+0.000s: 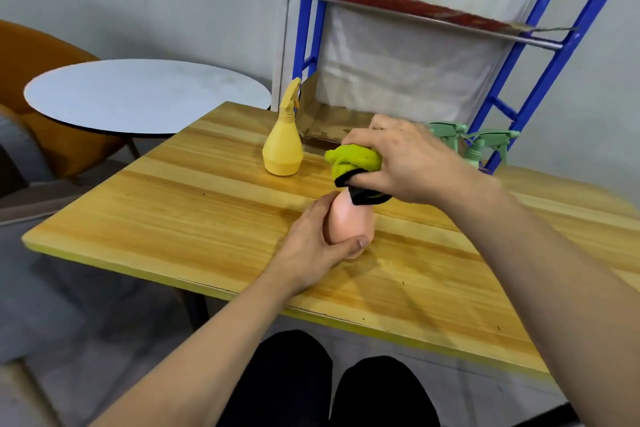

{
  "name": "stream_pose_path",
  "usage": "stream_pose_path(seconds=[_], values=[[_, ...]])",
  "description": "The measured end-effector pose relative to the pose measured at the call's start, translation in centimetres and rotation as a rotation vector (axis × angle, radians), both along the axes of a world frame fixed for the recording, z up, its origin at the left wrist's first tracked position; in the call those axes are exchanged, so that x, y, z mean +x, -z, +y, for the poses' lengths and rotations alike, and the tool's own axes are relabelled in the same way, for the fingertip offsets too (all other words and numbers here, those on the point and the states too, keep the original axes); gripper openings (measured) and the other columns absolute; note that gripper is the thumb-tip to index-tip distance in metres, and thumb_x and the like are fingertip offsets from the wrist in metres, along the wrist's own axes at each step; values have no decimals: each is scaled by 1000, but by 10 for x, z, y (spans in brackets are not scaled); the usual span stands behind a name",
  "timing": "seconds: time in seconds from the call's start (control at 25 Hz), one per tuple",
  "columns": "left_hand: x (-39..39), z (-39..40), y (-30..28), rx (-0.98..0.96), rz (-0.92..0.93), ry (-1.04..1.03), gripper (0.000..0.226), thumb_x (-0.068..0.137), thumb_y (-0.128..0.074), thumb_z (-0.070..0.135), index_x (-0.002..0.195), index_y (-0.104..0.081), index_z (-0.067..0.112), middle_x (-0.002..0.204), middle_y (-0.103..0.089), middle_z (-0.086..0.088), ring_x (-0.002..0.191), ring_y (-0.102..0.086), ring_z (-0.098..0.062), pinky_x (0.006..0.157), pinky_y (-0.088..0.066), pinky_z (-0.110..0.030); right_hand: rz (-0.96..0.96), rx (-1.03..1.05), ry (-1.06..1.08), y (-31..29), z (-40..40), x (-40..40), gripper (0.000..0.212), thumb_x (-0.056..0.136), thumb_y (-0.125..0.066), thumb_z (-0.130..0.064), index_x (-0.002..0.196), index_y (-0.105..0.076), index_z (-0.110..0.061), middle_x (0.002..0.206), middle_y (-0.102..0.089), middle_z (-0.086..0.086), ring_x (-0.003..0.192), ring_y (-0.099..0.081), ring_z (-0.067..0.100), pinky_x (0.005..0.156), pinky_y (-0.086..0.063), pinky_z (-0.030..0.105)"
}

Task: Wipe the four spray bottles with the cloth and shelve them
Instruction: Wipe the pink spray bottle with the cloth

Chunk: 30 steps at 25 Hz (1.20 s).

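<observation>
A pink spray bottle stands on the wooden table, and my left hand grips its body. My right hand holds a yellow-green cloth with a black edge pressed over the bottle's top, hiding the nozzle. A yellow spray bottle stands upright further back on the table. Two green spray bottles sit on the low shelf behind my right hand, partly hidden by it.
A blue metal shelf rack lined with cardboard stands behind the table. A round grey table and an orange chair are at the left. My knees show below the table's near edge.
</observation>
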<state>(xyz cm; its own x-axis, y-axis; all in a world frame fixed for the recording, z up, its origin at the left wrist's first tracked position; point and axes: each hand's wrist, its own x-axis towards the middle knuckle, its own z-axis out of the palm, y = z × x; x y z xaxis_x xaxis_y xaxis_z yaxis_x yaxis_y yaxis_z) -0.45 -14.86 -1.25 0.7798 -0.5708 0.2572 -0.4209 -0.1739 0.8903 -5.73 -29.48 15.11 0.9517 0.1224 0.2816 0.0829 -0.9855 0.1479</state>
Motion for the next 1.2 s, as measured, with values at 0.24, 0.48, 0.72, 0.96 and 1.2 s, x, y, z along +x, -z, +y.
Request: stream_pose_path(seconds=[0.24, 0.48, 0.72, 0.96, 1.2], values=[[-3, 2, -3, 13, -4, 9, 89, 80, -85, 42, 154, -39, 27, 141, -51, 7, 125, -50, -11, 99, -38, -23, -249, 182, 66, 13, 8, 7, 38, 83, -51, -61, 82, -63, -25, 81, -64, 4, 83, -62, 36, 70, -50, 45], [-4, 2, -4, 1, 7, 1, 88, 78, -86, 41, 152, -40, 30, 138, -53, 9, 121, -50, -10, 101, -42, -25, -338, 246, 57, -22, 23, 16, 32, 82, -55, -62, 82, -55, -29, 83, -59, -3, 81, -56, 24, 70, -47, 39], [-3, -1, -3, -30, -34, -15, 74, 80, -85, 39, 143, -50, 30, 131, -58, 8, 119, -53, -8, 89, -39, -17, 16, -293, -55, 10, 36, 33, 41, 85, -62, -54, 114, -60, -25, 107, -62, 5, 104, -61, 34, 74, -43, 38], [-2, -3, -3, -26, -33, 8, 80, 79, -86, 40, 147, -46, 31, 132, -57, 11, 119, -54, -7, 91, -41, -13, -170, 51, 87, 12, 36, 25, 36, 91, -54, -57, 94, -62, -22, 99, -69, 6, 95, -63, 35, 73, -44, 41], [-3, -2, 0, -9, -36, 2, 87, 79, -85, 43, 152, -41, 28, 138, -55, 10, 123, -52, -9, 103, -42, -26, -472, 390, 62, -17, 5, -2, 27, 85, -58, -55, 87, -57, -28, 83, -60, -5, 83, -60, 26, 72, -47, 40]])
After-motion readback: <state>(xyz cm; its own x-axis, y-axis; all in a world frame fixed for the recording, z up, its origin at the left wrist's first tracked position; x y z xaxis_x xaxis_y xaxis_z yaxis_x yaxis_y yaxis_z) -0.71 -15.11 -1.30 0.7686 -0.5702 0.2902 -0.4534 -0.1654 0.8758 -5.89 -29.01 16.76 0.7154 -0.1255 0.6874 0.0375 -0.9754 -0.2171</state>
